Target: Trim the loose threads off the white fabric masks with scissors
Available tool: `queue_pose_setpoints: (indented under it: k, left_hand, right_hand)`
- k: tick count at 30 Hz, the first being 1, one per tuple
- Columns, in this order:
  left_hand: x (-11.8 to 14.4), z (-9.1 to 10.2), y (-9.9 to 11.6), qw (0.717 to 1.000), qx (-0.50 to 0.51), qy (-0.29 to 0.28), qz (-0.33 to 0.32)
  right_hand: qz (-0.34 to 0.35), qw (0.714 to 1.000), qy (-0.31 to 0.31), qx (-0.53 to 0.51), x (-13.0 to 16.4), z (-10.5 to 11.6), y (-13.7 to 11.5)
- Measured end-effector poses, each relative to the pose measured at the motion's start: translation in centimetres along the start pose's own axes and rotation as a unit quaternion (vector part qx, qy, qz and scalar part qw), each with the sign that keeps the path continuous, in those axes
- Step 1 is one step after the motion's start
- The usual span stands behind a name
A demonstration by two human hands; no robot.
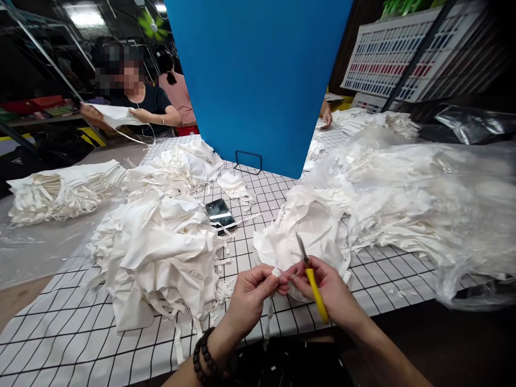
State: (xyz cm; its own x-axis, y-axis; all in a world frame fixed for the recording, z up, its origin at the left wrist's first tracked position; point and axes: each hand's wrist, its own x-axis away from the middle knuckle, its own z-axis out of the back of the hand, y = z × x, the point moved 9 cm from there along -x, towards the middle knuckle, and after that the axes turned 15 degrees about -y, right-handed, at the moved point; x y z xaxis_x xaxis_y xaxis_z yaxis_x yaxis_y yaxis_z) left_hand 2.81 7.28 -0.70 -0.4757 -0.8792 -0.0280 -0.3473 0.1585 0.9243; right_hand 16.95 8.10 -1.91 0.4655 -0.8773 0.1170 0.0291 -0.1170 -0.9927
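Observation:
Close to the table's front edge, my left hand (258, 287) is closed, pinching the end of a white fabric strap (269, 320) that hangs down below it. My right hand (322, 287) is closed around thread snips with yellow handles (316, 295), their metal blades pointing up and away from me. Its fingertips meet those of my left hand at the strap's end. A white cloth piece (302, 226) lies just behind both hands. To the left sits a heap of white cloth pieces with straps (157, 252).
A tall blue panel (258, 80) stands across the table. A dark phone (220, 215) lies near the middle. Plastic-wrapped white cloth (423, 204) fills the right, and a neat stack (64, 188) lies left. A co-worker (141, 107) holds white fabric; white crates (399, 54) rise behind.

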Motion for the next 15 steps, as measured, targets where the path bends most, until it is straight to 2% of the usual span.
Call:
queue_pose_setpoints:
  k: [2,3,6,8,11,15]
  left_hand:
    - [-0.1,0.1,-0.1,1.0,-0.02,0.014,-0.008]
    - [-0.1,0.0,-0.1,0.999,-0.043,0.018,-0.01]
    - [0.0,-0.2,0.8,0.99,-0.136,0.023,-0.019]
    - [0.0,-0.5,1.3,0.981,-0.191,0.018,-0.026]
    - [0.1,-0.9,1.5,0.971,-0.237,0.007,-0.028]
    - [0.2,-1.0,1.3,0.966,-0.258,0.002,-0.023]
  right_hand:
    - [-0.024,0.996,0.03,0.077,1.4,1.5,-0.8]
    - [-0.04,0.991,0.024,0.124,2.1,1.8,-1.3]
    - [-0.088,0.96,-0.024,0.264,3.6,1.5,-2.4]
    - [-0.104,0.934,-0.02,0.34,4.2,1.3,-2.9]
    - [-0.108,0.91,-0.003,0.401,4.4,1.0,-3.0]
    - [-0.081,0.905,-0.006,0.417,3.9,0.2,-3.5]
